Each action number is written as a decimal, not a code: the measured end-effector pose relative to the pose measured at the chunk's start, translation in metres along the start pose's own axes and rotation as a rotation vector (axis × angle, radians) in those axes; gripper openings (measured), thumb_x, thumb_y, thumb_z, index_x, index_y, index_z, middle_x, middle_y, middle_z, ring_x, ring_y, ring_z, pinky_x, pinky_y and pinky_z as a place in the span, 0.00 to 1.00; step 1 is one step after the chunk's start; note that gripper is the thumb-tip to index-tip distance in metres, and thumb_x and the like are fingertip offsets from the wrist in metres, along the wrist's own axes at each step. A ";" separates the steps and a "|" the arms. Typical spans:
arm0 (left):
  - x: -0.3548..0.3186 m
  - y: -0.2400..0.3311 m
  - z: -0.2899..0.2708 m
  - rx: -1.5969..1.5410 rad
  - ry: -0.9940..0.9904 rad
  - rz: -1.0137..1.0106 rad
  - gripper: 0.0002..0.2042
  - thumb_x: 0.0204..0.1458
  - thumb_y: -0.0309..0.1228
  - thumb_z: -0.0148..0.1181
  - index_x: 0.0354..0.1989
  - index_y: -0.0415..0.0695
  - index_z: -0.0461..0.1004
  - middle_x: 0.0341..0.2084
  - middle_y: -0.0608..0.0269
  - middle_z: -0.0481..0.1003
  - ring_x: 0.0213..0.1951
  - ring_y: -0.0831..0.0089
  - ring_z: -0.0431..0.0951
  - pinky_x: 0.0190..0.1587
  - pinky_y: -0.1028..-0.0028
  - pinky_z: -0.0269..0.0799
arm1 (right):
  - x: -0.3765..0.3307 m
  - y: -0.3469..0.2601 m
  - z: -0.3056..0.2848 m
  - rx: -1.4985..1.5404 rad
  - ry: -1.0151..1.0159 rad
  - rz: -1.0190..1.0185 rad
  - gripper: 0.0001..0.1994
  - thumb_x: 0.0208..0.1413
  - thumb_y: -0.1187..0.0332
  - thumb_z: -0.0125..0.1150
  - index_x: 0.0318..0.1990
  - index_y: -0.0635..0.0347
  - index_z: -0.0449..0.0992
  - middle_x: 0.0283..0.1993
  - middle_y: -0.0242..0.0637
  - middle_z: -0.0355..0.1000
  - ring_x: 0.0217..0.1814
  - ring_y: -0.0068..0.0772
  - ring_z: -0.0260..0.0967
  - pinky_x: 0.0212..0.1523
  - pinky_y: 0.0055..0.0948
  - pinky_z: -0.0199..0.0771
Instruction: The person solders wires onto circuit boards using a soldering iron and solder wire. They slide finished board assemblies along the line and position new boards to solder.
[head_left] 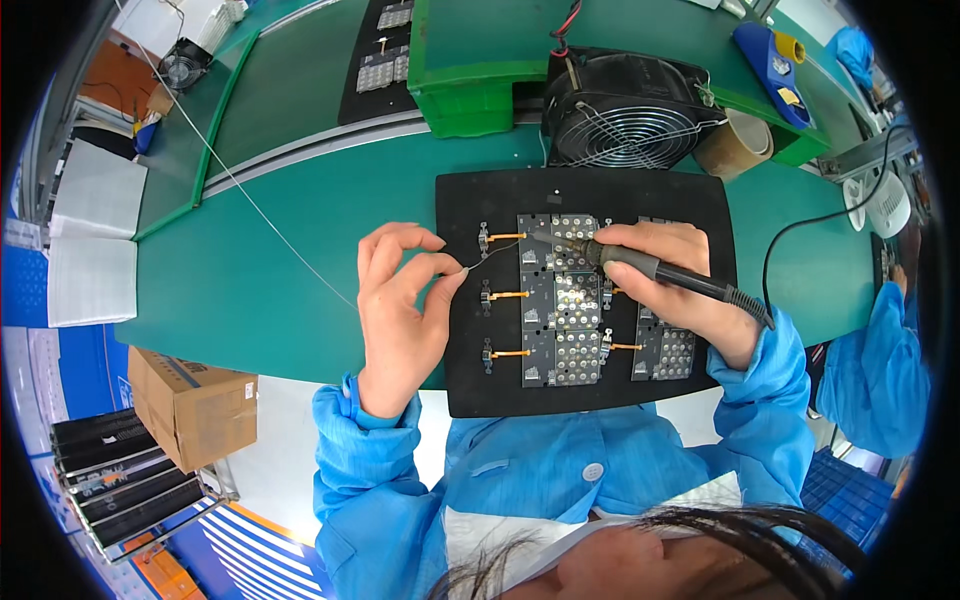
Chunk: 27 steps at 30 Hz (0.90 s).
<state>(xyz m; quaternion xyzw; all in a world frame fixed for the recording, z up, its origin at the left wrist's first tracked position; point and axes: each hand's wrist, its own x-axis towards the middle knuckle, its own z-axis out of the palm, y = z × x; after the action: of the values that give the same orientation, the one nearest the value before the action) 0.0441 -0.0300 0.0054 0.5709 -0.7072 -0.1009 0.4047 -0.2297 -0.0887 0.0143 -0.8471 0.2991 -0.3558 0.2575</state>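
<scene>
My right hand (672, 262) grips a soldering iron (665, 272) with a dark handle, its tip pointing left over the upper circuit board. My left hand (402, 295) pinches a thin solder wire (482, 260) between thumb and forefinger; its end reaches the board close to the iron's tip. The circuit boards (537, 300) stand in a column on a black mat (480, 395), with rows of round silvery parts. Short orange flex cables (509, 295) with small connectors stick out from their left edges. A second column of boards (663, 352) is partly hidden under my right hand.
Behind the mat stand a black fan (625, 110) with a wire guard, a tape roll (735, 143) and a green bin (470, 105). The iron's black cord (768, 250) loops at the right. A cardboard box (190, 405) sits lower left; a co-worker's blue sleeve (875, 370) shows at right.
</scene>
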 end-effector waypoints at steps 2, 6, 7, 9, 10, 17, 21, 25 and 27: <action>0.000 -0.001 0.001 -0.005 0.000 -0.003 0.08 0.35 0.15 0.67 0.24 0.41 0.76 0.36 0.61 0.72 0.47 0.59 0.70 0.47 0.64 0.68 | 0.001 -0.001 0.000 0.003 -0.009 0.011 0.13 0.47 0.70 0.68 0.41 0.66 0.79 0.28 0.44 0.76 0.26 0.38 0.76 0.26 0.27 0.73; 0.001 -0.002 0.002 -0.001 -0.002 0.000 0.08 0.36 0.15 0.66 0.24 0.40 0.76 0.36 0.61 0.72 0.47 0.59 0.70 0.47 0.64 0.67 | 0.001 0.003 0.003 0.043 -0.017 0.028 0.13 0.48 0.70 0.68 0.41 0.66 0.79 0.28 0.44 0.76 0.25 0.37 0.76 0.26 0.27 0.73; 0.001 -0.002 0.003 -0.002 -0.004 0.000 0.08 0.36 0.15 0.66 0.24 0.40 0.76 0.36 0.61 0.72 0.47 0.59 0.70 0.47 0.64 0.67 | 0.000 0.004 0.003 0.042 -0.017 0.030 0.13 0.48 0.70 0.68 0.41 0.66 0.79 0.28 0.44 0.76 0.25 0.37 0.76 0.26 0.27 0.73; 0.001 -0.002 0.003 -0.010 -0.002 -0.005 0.08 0.36 0.15 0.66 0.24 0.40 0.76 0.36 0.61 0.72 0.47 0.59 0.70 0.47 0.64 0.67 | 0.000 0.005 0.005 0.034 -0.017 0.006 0.14 0.48 0.70 0.68 0.42 0.67 0.78 0.28 0.44 0.76 0.25 0.36 0.76 0.26 0.27 0.73; 0.001 -0.002 0.004 -0.010 -0.001 -0.006 0.08 0.36 0.15 0.66 0.24 0.40 0.76 0.36 0.61 0.72 0.47 0.59 0.70 0.47 0.64 0.67 | 0.000 0.007 0.006 0.034 -0.018 0.006 0.14 0.48 0.70 0.68 0.42 0.67 0.78 0.28 0.44 0.76 0.25 0.36 0.76 0.26 0.27 0.73; 0.003 -0.004 0.010 -0.016 0.004 0.022 0.08 0.37 0.16 0.66 0.25 0.40 0.76 0.36 0.61 0.72 0.47 0.59 0.70 0.47 0.65 0.67 | 0.000 0.006 0.005 0.031 -0.035 -0.012 0.14 0.49 0.70 0.68 0.42 0.67 0.78 0.27 0.43 0.76 0.25 0.36 0.76 0.24 0.27 0.73; 0.007 -0.003 0.015 -0.019 -0.002 0.036 0.08 0.37 0.16 0.66 0.25 0.40 0.75 0.37 0.61 0.72 0.46 0.59 0.70 0.47 0.65 0.67 | 0.000 0.008 0.007 0.035 -0.026 -0.030 0.14 0.49 0.70 0.67 0.43 0.67 0.78 0.27 0.43 0.76 0.25 0.36 0.76 0.24 0.27 0.73; 0.011 -0.002 0.020 -0.026 0.003 0.048 0.08 0.37 0.16 0.66 0.25 0.40 0.75 0.37 0.61 0.72 0.47 0.59 0.70 0.47 0.65 0.67 | 0.001 0.009 0.007 0.045 -0.021 -0.053 0.14 0.49 0.70 0.67 0.42 0.67 0.78 0.27 0.43 0.76 0.25 0.36 0.76 0.25 0.27 0.73; 0.014 -0.002 0.022 -0.037 -0.011 0.061 0.07 0.38 0.16 0.66 0.25 0.40 0.76 0.37 0.61 0.72 0.46 0.59 0.70 0.47 0.65 0.67 | 0.001 0.010 0.007 0.051 -0.009 -0.068 0.14 0.49 0.70 0.67 0.42 0.67 0.78 0.27 0.43 0.77 0.25 0.36 0.76 0.25 0.27 0.73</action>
<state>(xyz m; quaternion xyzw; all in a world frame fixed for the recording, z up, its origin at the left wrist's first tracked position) 0.0302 -0.0501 -0.0042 0.5409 -0.7244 -0.1048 0.4143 -0.2270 -0.0947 0.0032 -0.8516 0.2596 -0.3679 0.2683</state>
